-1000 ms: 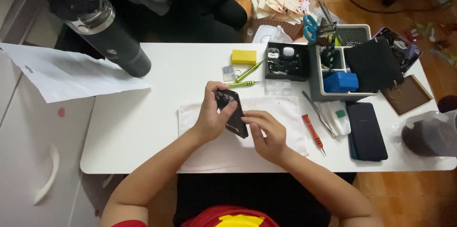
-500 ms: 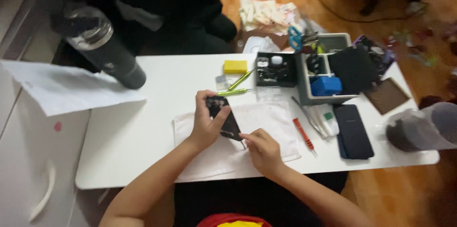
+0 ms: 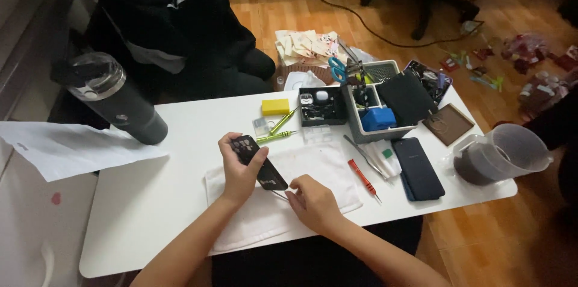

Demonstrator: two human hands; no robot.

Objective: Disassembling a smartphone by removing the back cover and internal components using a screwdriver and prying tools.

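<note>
underneath, white table [image 3: 180, 142], wooden floor [image 3: 289, 10]

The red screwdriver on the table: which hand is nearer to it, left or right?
Right. The right hand rests on the white cloth, just left of the red screwdriver. The left hand holds the dark phone, farther left.

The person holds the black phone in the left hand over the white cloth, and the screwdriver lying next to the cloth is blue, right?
Not quite: the head view shows the screwdriver is red. The left hand does hold the black phone over the white cloth.
</note>
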